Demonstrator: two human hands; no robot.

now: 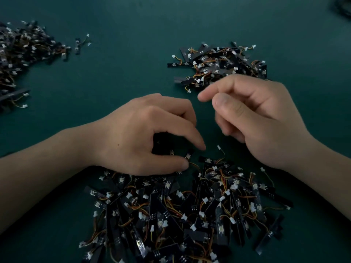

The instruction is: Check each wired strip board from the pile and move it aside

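A big pile of wired strip boards (190,215), black with white plugs and orange-yellow wires, lies at the near centre of the green table (117,59). My left hand (144,133) rests at the pile's far edge with its fingers curled. Its thumb and index finger pinch one strip board (188,155) at the top of the pile. My right hand (266,118) hovers above the pile's right side, slightly blurred. Its fingers are loosely curled and it holds nothing.
A smaller heap of strip boards (218,65) lies just beyond my right hand. A larger heap (22,54) spreads along the left edge, with one loose board (77,45) beside it. More dark parts (342,6) show in the far right corner.
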